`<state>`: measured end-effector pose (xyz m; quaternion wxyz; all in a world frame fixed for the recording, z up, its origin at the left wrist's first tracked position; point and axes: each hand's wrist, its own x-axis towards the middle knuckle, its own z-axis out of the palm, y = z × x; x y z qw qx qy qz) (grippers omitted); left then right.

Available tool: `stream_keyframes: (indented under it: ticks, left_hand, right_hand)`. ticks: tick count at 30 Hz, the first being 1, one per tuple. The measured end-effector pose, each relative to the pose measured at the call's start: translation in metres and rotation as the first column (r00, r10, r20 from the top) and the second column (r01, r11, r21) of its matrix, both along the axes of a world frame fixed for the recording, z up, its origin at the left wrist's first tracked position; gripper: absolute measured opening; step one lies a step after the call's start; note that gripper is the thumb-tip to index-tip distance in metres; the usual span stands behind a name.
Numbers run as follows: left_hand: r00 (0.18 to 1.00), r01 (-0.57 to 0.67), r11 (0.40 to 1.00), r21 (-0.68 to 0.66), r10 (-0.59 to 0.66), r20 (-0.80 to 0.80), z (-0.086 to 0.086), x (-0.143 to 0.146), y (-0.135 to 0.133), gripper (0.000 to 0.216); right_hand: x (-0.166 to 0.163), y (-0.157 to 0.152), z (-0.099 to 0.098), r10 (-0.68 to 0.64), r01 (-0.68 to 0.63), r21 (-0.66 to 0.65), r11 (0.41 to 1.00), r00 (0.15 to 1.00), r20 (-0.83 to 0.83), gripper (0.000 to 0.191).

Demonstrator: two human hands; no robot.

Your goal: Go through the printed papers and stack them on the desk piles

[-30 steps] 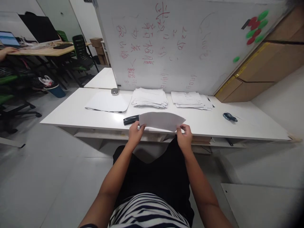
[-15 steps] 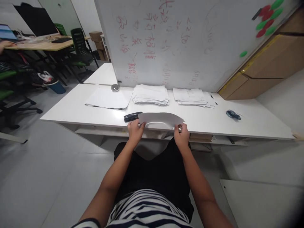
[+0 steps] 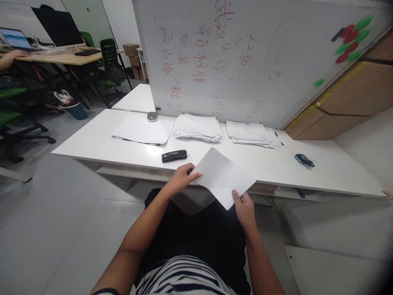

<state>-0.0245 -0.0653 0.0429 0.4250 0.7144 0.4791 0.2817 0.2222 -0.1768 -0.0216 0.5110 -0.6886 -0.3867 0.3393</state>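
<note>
A sheet of white paper [image 3: 222, 176] is held up at the front edge of the white table, turned so one corner points toward me. Whether it is one sheet or several, I cannot tell. My left hand [image 3: 183, 177] pinches its left corner, thumb on top. On the lower right edge, my right hand [image 3: 245, 204] grips it with the thumb over the face and fingers beneath. A black stapler [image 3: 174, 156] lies on the table just beyond my left hand. Behind the held paper sit two stacks of paper, a thick one [image 3: 198, 128] and a spread one [image 3: 253, 135].
Flat white sheets [image 3: 143, 129] lie at the table's left, with a grey computer mouse [image 3: 152, 116] behind. A dark blue tool [image 3: 304, 160] rests at the right. A whiteboard [image 3: 196, 53] stands behind, beside cardboard boxes [image 3: 340, 98]. Another person's hand [image 3: 18, 53] is at the far desk.
The paper, bowed and seen nearly edge-on before, now lies flatter and is turned cornerwise. My right hand has come lower and nearer to me. The stapler now shows fully.
</note>
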Motion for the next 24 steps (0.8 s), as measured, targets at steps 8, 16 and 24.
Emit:
stream_keyframes:
  ticks: [8,16,24]
  left_hand:
    - [0.774,-0.103,0.834,0.542,0.41,-0.483,-0.003,-0.017,0.055,0.035]
    - [0.717,0.032,0.885,0.465,0.304,-0.628,-0.027,-0.046,0.085,0.046]
    - [0.835,0.137,0.857,0.498,0.171,-0.524,-0.03,-0.058,0.083,0.044]
  right_hand:
    - [0.01,-0.009,-0.017,-0.144,0.127,-0.073,0.989,0.933,-0.329,0.053]
    - [-0.012,0.005,-0.004,-0.082,0.047,-0.076,0.996,0.818,-0.57,0.044]
    - [-0.026,0.028,0.007,0.025,-0.045,-0.024,0.999,0.835,-0.55,0.041]
